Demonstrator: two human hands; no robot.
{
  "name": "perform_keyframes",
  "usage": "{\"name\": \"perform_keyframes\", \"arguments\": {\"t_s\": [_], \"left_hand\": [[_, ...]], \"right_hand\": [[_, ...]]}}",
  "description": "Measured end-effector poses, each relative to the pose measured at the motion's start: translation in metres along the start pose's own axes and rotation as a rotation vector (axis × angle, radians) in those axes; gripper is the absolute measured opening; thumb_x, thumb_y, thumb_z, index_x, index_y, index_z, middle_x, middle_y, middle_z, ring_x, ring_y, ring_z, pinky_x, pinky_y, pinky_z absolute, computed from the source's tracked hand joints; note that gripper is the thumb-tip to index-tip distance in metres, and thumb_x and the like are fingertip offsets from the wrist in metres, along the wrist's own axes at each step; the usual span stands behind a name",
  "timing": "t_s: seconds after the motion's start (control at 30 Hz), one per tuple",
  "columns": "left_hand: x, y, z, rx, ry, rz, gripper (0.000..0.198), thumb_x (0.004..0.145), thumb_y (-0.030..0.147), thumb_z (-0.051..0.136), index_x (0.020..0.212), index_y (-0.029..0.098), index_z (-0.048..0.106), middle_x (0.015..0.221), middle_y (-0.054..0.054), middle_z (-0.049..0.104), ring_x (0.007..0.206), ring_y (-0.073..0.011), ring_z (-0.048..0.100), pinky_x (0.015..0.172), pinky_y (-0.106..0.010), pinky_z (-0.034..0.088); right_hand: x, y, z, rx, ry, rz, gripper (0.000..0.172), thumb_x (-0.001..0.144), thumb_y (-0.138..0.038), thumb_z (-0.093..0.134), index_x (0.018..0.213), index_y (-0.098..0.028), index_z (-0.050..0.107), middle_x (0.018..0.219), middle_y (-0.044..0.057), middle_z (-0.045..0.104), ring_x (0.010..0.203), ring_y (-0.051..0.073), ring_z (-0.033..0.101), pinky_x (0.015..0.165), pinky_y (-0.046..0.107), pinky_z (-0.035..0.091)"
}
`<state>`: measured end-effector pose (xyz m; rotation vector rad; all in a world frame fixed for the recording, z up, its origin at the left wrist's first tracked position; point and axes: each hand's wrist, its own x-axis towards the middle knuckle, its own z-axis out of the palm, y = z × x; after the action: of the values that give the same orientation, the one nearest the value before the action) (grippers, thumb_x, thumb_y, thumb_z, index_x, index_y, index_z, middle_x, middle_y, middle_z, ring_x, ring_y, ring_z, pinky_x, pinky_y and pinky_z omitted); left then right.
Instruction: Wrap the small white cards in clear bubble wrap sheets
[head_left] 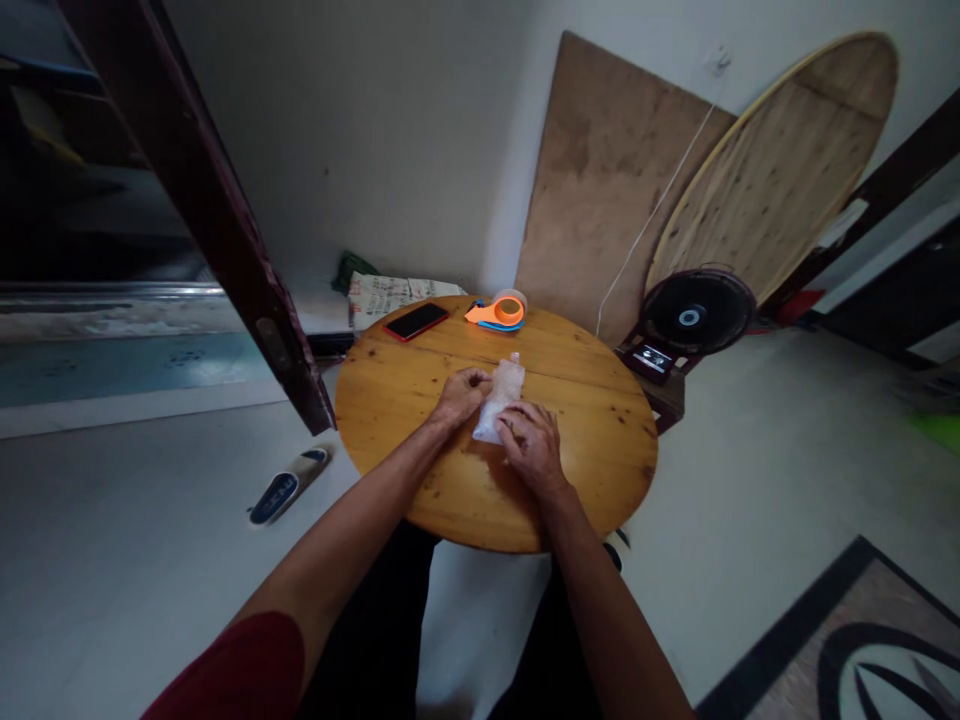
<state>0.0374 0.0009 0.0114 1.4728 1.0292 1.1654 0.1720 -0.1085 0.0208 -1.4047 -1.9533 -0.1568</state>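
Note:
A whitish, see-through wrapped bundle, like bubble wrap, lies lengthwise on the round wooden table; what is inside cannot be made out. My left hand is at the bundle's left edge, thumb and fingertips pinched together beside it. Over the lower right part of the bundle rests my right hand, its fingers bent and its thumb against the wrap. Beyond the bundle stands an orange and blue tape dispenser with a roll of clear tape.
A red-edged phone lies at the table's back left. To the right of the table are a black round fan and a small lit screen. Boards lean on the wall behind. A slipper is on the floor at left.

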Motion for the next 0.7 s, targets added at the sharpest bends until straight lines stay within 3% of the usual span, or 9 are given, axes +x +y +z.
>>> {"name": "perform_keyframes", "arguments": {"t_s": [0.1, 0.3, 0.47, 0.7], "left_hand": [[-0.006, 0.011, -0.009, -0.022, 0.005, 0.034, 0.012, 0.072, 0.025, 0.056, 0.073, 0.015, 0.062, 0.07, 0.001, 0.063, 0.066, -0.0106, 0.055, 0.066, -0.021, 0.045], [-0.04, 0.024, -0.024, 0.149, -0.183, 0.21, 0.014, 0.077, 0.024, 0.058, 0.082, 0.016, 0.068, 0.078, -0.002, 0.066, 0.07, -0.0126, 0.058, 0.066, -0.023, 0.045], [-0.059, 0.014, -0.014, 0.319, -0.089, 0.36, 0.013, 0.08, 0.024, 0.059, 0.072, 0.016, 0.066, 0.073, -0.001, 0.058, 0.072, -0.0124, 0.054, 0.068, -0.024, 0.043], [-0.063, 0.007, -0.006, 0.336, -0.021, 0.405, 0.013, 0.081, 0.028, 0.061, 0.077, 0.016, 0.064, 0.078, -0.002, 0.057, 0.075, -0.0136, 0.055, 0.069, -0.024, 0.044]], "right_hand": [[0.0, 0.0, 0.001, -0.002, 0.003, -0.008, 0.016, 0.09, -0.028, 0.056, 0.091, -0.022, 0.071, 0.103, 0.005, 0.068, 0.097, 0.021, 0.057, 0.086, 0.035, 0.036], [0.001, 0.0, 0.001, 0.005, 0.02, -0.013, 0.016, 0.089, -0.028, 0.056, 0.091, -0.022, 0.07, 0.103, 0.005, 0.067, 0.097, 0.021, 0.056, 0.087, 0.036, 0.036], [-0.001, 0.001, 0.002, 0.003, 0.02, 0.0, 0.017, 0.089, -0.027, 0.054, 0.092, -0.022, 0.071, 0.105, 0.006, 0.067, 0.098, 0.021, 0.056, 0.086, 0.036, 0.036], [-0.001, 0.004, 0.002, 0.068, -0.017, 0.035, 0.022, 0.088, -0.02, 0.049, 0.096, -0.021, 0.069, 0.107, 0.006, 0.068, 0.102, 0.022, 0.056, 0.088, 0.036, 0.037]]}}
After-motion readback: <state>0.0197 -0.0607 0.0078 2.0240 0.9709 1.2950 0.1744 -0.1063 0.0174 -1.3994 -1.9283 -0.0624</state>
